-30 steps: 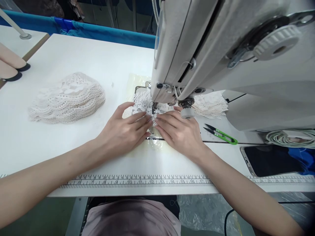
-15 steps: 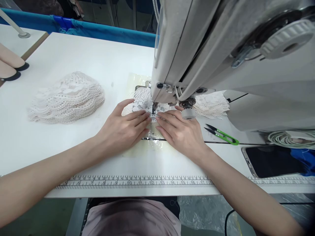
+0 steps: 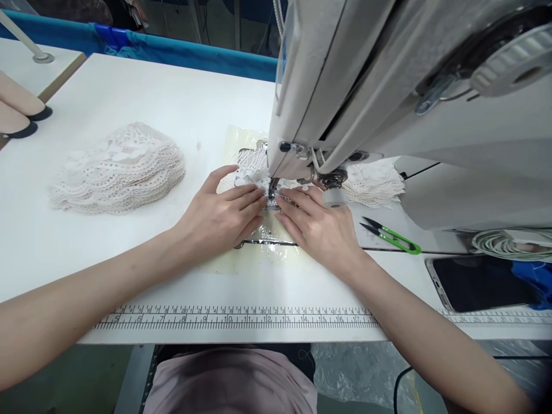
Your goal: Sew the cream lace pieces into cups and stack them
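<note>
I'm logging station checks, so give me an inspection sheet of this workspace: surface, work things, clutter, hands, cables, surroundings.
Surface: white tabletop, ruler scale along near edge
Work things: lace piece under sewing machine at the presser foot; lace pile at left; more lace at right
Clutter: green-handled snips, dark-screened phone, both at right
Hands: left hand and right hand on the lace piece, either side of the presser foot
Cables: pale coil at right, possibly cord; black cable below table level
Surroundings: blue fabric strip beyond far edge
</note>
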Demonstrator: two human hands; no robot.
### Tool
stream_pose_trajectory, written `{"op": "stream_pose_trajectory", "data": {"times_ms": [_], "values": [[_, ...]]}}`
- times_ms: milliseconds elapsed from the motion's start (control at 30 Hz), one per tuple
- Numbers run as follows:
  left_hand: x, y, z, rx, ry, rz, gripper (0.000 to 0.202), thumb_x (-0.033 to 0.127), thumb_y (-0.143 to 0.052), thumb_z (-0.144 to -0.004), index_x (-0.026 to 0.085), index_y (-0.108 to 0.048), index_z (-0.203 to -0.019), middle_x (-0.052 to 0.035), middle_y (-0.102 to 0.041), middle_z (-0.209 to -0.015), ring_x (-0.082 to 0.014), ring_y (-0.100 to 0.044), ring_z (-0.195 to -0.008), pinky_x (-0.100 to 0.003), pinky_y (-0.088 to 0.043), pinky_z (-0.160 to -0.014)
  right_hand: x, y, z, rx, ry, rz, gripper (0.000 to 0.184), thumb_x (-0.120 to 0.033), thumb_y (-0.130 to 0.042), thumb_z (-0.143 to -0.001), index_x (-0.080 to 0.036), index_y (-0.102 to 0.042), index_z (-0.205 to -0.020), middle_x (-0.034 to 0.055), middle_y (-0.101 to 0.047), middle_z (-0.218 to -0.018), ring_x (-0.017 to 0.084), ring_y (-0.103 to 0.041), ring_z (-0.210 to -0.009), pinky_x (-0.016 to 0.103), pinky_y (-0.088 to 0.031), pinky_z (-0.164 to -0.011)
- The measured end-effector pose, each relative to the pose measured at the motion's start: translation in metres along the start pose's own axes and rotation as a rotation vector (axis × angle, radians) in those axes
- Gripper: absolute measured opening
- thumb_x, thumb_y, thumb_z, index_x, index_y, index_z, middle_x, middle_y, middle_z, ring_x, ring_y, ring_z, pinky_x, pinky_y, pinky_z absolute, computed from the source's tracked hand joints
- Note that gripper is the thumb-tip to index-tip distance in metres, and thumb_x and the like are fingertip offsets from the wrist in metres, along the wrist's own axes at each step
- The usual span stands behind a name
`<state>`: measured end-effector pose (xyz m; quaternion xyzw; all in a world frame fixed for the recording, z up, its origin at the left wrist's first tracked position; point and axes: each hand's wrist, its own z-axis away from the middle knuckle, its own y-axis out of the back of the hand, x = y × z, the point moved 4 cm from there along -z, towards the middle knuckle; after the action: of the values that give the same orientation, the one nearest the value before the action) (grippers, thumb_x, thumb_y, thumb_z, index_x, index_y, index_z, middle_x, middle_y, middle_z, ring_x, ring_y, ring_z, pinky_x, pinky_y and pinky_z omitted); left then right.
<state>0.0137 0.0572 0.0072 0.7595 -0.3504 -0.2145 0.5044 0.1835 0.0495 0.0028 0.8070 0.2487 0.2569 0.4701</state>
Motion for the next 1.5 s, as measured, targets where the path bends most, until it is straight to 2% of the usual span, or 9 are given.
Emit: {"op": "stream_pose_trajectory", "data": {"times_ms": [467,767,900,967,1067,1133,1200,1300,1500], "values": [[-0.002,-0.002,0.000,0.016,-0.017,-0.015,0.027,0.026,-0.043,-0.101,0.023,-0.065,-0.115,-0.0034,-0.072,-0.118,-0.0207,-0.067,-0.112,-0.053,-0.035,-0.115,0.001,-0.005,-0.001,-0.018,-0.043,-0.007,0.033,-0.031,-0.048,-0.100,-0.015,-0.066,-0.122,0.0084,-0.072,-0.118,0.025,-0.060,-0.108,0.046,-0.043,-0.099],[-0.007,0.002,-0.003,0.081,-0.032,-0.055,0.026,0.023,-0.048,-0.099,0.019,-0.066,-0.117,-0.0058,-0.072,-0.118,-0.0218,-0.067,-0.113,-0.047,-0.043,-0.108,0.001,-0.006,-0.001,-0.052,-0.058,0.009,0.037,-0.034,-0.046,-0.100,-0.012,-0.065,-0.124,0.0109,-0.075,-0.105,0.026,-0.061,-0.106,0.046,-0.045,-0.097],[-0.017,0.000,-0.002,0.010,0.035,-0.065,0.032,0.028,-0.046,-0.100,0.018,-0.060,-0.126,-0.0100,-0.063,-0.132,-0.0257,-0.059,-0.124,-0.047,-0.041,-0.108,0.001,0.000,-0.001,-0.015,-0.030,0.010,0.030,-0.020,-0.047,-0.098,-0.013,-0.068,-0.118,0.0095,-0.074,-0.109,0.023,-0.063,-0.102,0.043,-0.046,-0.095],[-0.016,0.003,0.000,-0.014,0.033,-0.128,0.033,0.036,-0.047,-0.100,0.018,-0.062,-0.123,-0.0110,-0.067,-0.126,-0.0279,-0.065,-0.114,-0.050,-0.042,-0.104,0.001,0.005,-0.001,0.026,-0.008,0.026,0.031,-0.009,-0.046,-0.094,-0.015,-0.070,-0.111,0.0064,-0.074,-0.109,0.021,-0.063,-0.102,0.041,-0.044,-0.097],[-0.012,0.013,0.003,0.045,0.027,-0.218,0.025,0.037,-0.052,-0.097,0.020,-0.069,-0.103,-0.0036,-0.074,-0.080,-0.0215,-0.069,-0.069,-0.045,-0.047,-0.083,-0.001,0.014,0.001,0.113,-0.009,0.016,0.033,-0.002,-0.045,-0.090,-0.017,-0.073,-0.100,0.0031,-0.076,-0.103,0.018,-0.065,-0.095,0.038,-0.043,-0.098],[-0.011,0.018,0.004,0.102,0.005,-0.220,0.019,0.032,-0.054,-0.096,0.020,-0.069,-0.095,-0.0002,-0.071,-0.067,-0.0184,-0.065,-0.059,-0.040,-0.045,-0.072,-0.005,0.018,0.001,0.143,-0.006,-0.064,0.033,-0.001,-0.046,-0.090,-0.018,-0.073,-0.099,0.0030,-0.076,-0.103,0.016,-0.066,-0.088,0.035,-0.047,-0.092],[-0.011,0.017,0.002,0.114,-0.038,-0.150,0.015,0.025,-0.056,-0.094,0.020,-0.068,-0.100,-0.0024,-0.075,-0.085,-0.0206,-0.070,-0.077,-0.039,-0.046,-0.074,-0.012,0.018,0.001,0.119,0.021,-0.177,0.033,-0.002,-0.045,-0.091,-0.017,-0.072,-0.103,0.0045,-0.075,-0.107,0.016,-0.067,-0.090,0.032,-0.050,-0.085],[-0.013,0.008,0.000,0.057,-0.107,-0.007,0.025,0.017,-0.052,-0.094,0.021,-0.064,-0.116,-0.0039,-0.072,-0.117,-0.0211,-0.066,-0.108,-0.040,-0.047,-0.092,-0.021,0.014,0.000,0.047,0.043,-0.276,0.035,-0.003,-0.042,-0.093,-0.013,-0.069,-0.113,0.0085,-0.071,-0.118,0.019,-0.066,-0.102,0.033,-0.053,-0.084],[-0.008,0.002,-0.001,0.006,-0.125,-0.041,0.026,0.022,-0.051,-0.096,0.023,-0.065,-0.117,-0.0031,-0.072,-0.116,-0.0221,-0.066,-0.100,-0.041,-0.046,-0.088,-0.015,0.004,0.002,-0.102,-0.080,-0.245,0.031,-0.004,-0.044,-0.092,-0.012,-0.066,-0.111,0.0118,-0.068,-0.123,0.023,-0.063,-0.109,0.033,-0.057,-0.078]]}}
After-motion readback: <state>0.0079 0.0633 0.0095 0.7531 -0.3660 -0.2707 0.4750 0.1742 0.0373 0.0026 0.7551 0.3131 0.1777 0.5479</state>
